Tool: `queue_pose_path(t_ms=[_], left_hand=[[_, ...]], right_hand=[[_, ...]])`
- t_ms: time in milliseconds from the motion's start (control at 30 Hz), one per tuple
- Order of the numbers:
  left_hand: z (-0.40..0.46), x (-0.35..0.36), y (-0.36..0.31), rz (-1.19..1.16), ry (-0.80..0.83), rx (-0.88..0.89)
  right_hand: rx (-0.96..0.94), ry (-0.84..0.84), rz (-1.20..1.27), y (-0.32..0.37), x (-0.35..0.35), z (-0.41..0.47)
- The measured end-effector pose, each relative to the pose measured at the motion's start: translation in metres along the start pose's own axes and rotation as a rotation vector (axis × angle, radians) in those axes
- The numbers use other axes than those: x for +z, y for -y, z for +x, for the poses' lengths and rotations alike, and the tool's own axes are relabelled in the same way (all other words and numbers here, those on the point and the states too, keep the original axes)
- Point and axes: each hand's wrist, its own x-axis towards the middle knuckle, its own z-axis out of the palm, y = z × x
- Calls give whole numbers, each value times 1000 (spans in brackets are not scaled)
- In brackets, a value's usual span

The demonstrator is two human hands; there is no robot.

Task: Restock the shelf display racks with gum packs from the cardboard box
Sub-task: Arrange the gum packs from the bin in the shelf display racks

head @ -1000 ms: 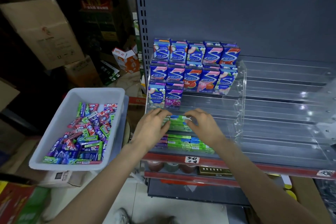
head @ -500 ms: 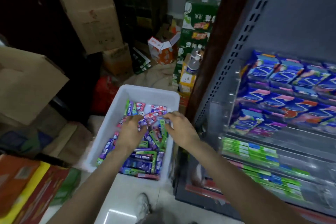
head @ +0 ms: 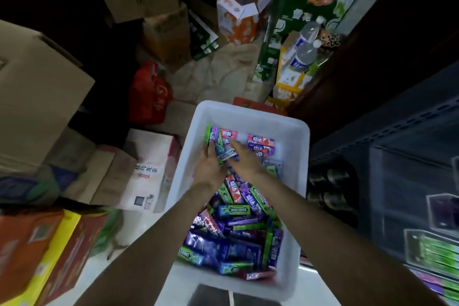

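A white plastic bin [head: 295, 146] on the floor holds a loose heap of gum packs [head: 238, 238] in green, purple, blue and red. Both hands reach into its far end. My left hand [head: 210, 169] grips a couple of blue-green gum packs [head: 221, 148] by the far left wall. Beside it, my right hand [head: 246, 163] lies with straight fingers touching those same packs. At the right edge a clear display rack [head: 437, 208] carries green packs [head: 437, 253], blurred.
Cardboard boxes [head: 37, 97] are stacked at the left, and a white carton [head: 146, 171] touches the bin. A red bag [head: 149, 94] and bottles [head: 304, 49] stand behind. The dark shelf upright [head: 397, 117] rises right of the bin. Coloured cartons [head: 49, 251] fill the near left.
The view swung from the rack down to the bin. Both hands left the rack's green packs, entered the bin and moved to its far end, where the left now grips packs.
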Motion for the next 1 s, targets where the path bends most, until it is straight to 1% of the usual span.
queue_pose_path(t_ms=[100, 167, 333, 433, 533, 633, 733, 933, 1000], left_hand=[[7, 3, 1, -18, -84, 7], [10, 3, 0, -54, -120, 6], [18, 0, -6, -100, -58, -12], [26, -1, -6, -131, -32, 20], [25, -3, -10, -144, 3, 48], [29, 0, -15, -158, -81, 67], [36, 0, -18, -152, -146, -3], [43, 3, -20, -162, -121, -73], [44, 2, -21, -134, -94, -56]], right_hand=[[10, 8, 128, 4, 3, 19], [20, -13, 151, 8, 2, 28], [105, -77, 200, 5, 2, 40], [122, -145, 191, -4, -3, 39], [161, -179, 233, -11, -7, 36], [185, -203, 184, -16, -8, 36], [177, -213, 194, -20, -3, 43], [179, -220, 274, -19, 1, 45], [182, -233, 265, -21, 0, 43]])
